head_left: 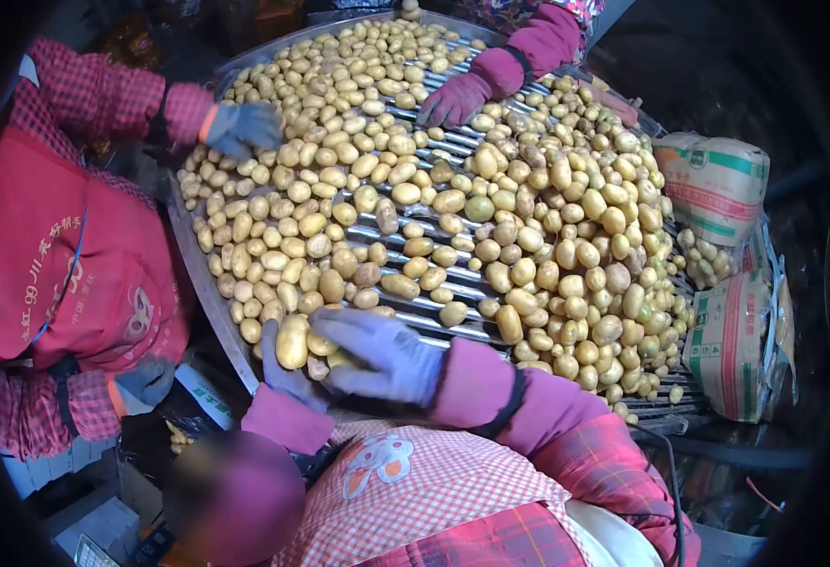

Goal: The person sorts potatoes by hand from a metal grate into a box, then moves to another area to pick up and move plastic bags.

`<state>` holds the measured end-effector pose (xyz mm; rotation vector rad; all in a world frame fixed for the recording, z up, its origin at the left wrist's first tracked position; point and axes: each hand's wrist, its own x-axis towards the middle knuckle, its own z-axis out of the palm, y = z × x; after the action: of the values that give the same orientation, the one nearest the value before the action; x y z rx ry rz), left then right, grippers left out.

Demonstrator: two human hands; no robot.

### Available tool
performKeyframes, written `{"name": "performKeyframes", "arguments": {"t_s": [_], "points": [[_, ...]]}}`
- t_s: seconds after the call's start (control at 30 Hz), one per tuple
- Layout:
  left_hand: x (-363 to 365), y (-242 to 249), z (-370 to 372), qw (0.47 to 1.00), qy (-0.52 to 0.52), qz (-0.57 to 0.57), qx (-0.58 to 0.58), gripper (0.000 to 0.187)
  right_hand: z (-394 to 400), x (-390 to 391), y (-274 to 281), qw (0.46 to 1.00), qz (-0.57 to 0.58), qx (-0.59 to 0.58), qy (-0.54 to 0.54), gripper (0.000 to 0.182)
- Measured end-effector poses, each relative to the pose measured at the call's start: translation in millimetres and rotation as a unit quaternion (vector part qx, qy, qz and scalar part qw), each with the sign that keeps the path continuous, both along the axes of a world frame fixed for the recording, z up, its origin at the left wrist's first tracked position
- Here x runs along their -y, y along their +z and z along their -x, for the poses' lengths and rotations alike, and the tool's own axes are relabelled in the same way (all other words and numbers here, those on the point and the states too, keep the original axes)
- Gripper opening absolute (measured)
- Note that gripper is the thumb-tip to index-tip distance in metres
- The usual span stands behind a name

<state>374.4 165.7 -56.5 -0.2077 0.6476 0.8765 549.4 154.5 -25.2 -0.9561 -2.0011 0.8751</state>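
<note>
One large potato (pixel 292 342) sits at the near left corner of the counter (pixel 209 300), cupped by the gloved left hand (pixel 294 380), whose fingers are half curled round it. The gloved right hand (pixel 382 359) lies just beside, loosely bent over a few more potatoes; whether it grips any of them I cannot tell, as its fingers hide what is beneath.

Smooth skins and gloves may make a poor grip, so the large potato could slip and roll over the near edge. Toward the right edge the other potatoes (pixel 560 173) are heaped deep, and a disturbed heap could slide off that side. Small ones might wedge in the gaps between the metal bars (pixel 424 323); if those bars turn, a glove could be pinched, though their motion cannot be judged.

The counter is barred metal with a raised rim, its middle partly bare. At its left edge a co-worker's blue-gloved hand (pixel 245 129) rests among potatoes; from the far edge another's pink-gloved hand (pixel 454 101) reaches in. Beyond the right edge stand an upper sack (pixel 717 180) and a lower sack (pixel 727 354), with dark, dim room around.
</note>
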Motion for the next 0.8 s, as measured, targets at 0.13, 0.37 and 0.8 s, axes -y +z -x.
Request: {"name": "performKeyframes", "arguments": {"t_s": [0.13,0.37,0.8], "points": [[6,1,0,0.994,-0.092,-0.05,-0.006,0.08,-73,-43,-22,0.98,-0.001,0.105,-0.17,0.032],[7,5,-4,0.99,-0.108,-0.067,0.056,0.074,-88,-88,-55,0.844,0.103,0.471,-0.234,0.033],[17,9,-13,0.967,-0.15,-0.169,-0.122,0.063,-66,-64,-51,0.949,0.221,0.043,-0.22,0.036]]}}
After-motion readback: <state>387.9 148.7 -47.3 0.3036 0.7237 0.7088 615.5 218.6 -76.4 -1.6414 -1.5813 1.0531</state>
